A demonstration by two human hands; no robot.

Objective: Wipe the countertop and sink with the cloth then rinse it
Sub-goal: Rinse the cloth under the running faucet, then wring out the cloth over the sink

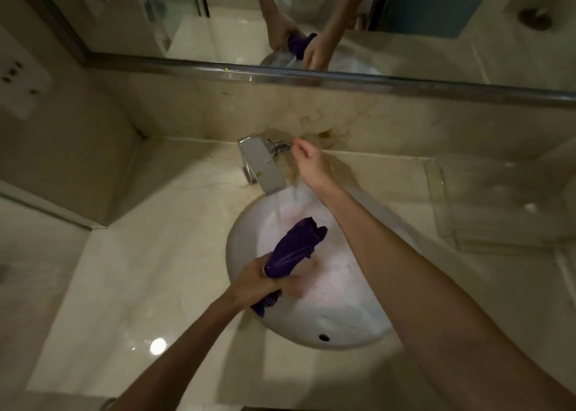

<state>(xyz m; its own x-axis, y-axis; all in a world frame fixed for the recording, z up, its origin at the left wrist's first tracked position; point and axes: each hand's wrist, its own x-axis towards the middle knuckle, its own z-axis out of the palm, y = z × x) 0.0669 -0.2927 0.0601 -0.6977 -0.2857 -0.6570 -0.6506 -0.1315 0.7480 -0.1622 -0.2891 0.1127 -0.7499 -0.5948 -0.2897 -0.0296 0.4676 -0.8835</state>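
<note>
A dark purple cloth (296,248), wet and bunched into a roll, is held over the white sink (240,245) by my left hand (258,281), which is shut around its lower part. The cloth's upper end sits just under the stream of water running from the chrome faucet (260,164). My right hand (307,163) reaches past the faucet, its fingertips at the thin lever (280,146) behind the spout; whether they grip it is unclear. The beige marble countertop (140,270) surrounds the sink.
A mirror (311,21) with a metal frame runs along the back wall and reflects both hands and the cloth. A clear tray or holder (498,198) sits on the counter at right. Wall sockets (18,83) are at left. The overflow hole (324,337) shows at the sink's near wall.
</note>
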